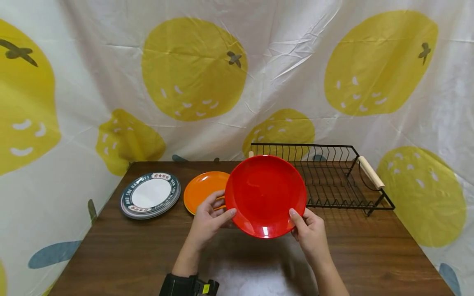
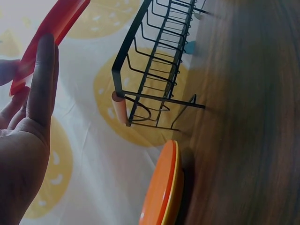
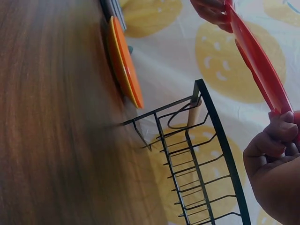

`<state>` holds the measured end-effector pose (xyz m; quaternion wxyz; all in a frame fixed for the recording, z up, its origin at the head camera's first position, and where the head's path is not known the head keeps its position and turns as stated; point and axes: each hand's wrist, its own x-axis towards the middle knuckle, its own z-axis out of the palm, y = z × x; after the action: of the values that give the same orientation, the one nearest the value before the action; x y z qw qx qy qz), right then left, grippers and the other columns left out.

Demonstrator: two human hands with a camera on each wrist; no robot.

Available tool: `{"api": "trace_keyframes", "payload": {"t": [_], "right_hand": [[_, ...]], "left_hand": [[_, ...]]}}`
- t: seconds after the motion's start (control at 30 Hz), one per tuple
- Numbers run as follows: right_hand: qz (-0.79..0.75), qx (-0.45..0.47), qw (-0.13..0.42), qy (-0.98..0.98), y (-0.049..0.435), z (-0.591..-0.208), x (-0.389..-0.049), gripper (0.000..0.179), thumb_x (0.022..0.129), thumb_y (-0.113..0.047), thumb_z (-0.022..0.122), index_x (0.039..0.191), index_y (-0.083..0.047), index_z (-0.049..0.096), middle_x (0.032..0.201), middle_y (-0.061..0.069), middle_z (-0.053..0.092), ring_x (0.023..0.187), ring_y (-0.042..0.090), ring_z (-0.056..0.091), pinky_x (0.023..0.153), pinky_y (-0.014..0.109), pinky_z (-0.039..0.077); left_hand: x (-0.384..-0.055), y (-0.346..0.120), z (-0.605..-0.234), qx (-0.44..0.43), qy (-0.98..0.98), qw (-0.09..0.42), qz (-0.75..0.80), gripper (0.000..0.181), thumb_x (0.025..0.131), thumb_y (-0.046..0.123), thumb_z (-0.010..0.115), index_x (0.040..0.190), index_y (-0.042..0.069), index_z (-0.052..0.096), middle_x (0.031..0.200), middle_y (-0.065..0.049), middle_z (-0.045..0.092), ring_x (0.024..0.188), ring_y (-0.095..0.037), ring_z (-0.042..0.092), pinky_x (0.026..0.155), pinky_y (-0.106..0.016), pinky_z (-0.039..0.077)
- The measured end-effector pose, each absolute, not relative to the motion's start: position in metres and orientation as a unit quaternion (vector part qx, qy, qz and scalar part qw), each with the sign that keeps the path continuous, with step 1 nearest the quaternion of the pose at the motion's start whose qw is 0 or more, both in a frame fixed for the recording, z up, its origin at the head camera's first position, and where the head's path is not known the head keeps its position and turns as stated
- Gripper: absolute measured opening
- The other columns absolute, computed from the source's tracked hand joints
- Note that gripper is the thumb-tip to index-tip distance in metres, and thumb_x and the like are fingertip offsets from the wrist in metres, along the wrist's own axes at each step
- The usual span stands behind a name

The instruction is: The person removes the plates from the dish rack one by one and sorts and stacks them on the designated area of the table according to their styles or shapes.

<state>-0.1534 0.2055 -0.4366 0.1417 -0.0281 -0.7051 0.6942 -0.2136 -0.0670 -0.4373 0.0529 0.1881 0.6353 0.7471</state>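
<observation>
A glossy red plate [image 1: 264,193] is held up over the table, its face tilted toward the head camera. My left hand [image 1: 210,220] grips its left rim, thumb on the front and fingers behind. On the lower right rim, my right hand [image 1: 310,232] pinches it with the thumb on top. Both wrist views show the red plate [image 3: 262,63] lifted well clear of the tabletop. Behind my left hand lies an orange plate [image 1: 205,189], partly covered by the red one; the left wrist view shows a yellow plate [image 2: 174,197] under it.
A stack of white plates [image 1: 152,195] with dark green patterned rims sits at the left. At the back right stands a black wire dish rack [image 1: 333,181] with wooden handles, partly behind the red plate. A lemon-print cloth [image 1: 281,82] hangs behind the brown wooden table [image 1: 370,255].
</observation>
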Motion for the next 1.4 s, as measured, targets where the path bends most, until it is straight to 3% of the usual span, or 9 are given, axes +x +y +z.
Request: {"api": "trace_keyframes", "payload": {"t": [0.4, 1.4], "right_hand": [[0.69, -0.021, 0.148, -0.708, 0.2059, -0.4346, -0.153, 0.028, 0.107, -0.011, 0.063, 0.093, 0.013, 0.061, 0.06, -0.002, 0.051, 0.052, 0.005, 0.041, 0.047, 0.017, 0.038], [0.656, -0.021, 0.144, -0.741, 0.2103, -0.4375, -0.1518, 0.029, 0.107, -0.012, 0.063, 0.084, 0.007, 0.061, 0.057, -0.001, 0.054, 0.049, 0.008, 0.046, 0.045, 0.022, 0.045]], "left_hand": [[-0.2131, -0.0651, -0.435, 0.179, 0.638, 0.05, 0.747, 0.055, 0.097, 0.0, 0.073, 0.148, -0.004, 0.051, 0.136, -0.037, 0.063, 0.095, -0.014, 0.079, 0.078, -0.033, 0.068], [-0.2122, -0.0636, -0.4355, 0.158, 0.652, 0.051, 0.739, 0.055, 0.096, 0.001, 0.075, 0.147, -0.002, 0.053, 0.135, -0.036, 0.064, 0.094, -0.015, 0.08, 0.076, -0.037, 0.069]]}}
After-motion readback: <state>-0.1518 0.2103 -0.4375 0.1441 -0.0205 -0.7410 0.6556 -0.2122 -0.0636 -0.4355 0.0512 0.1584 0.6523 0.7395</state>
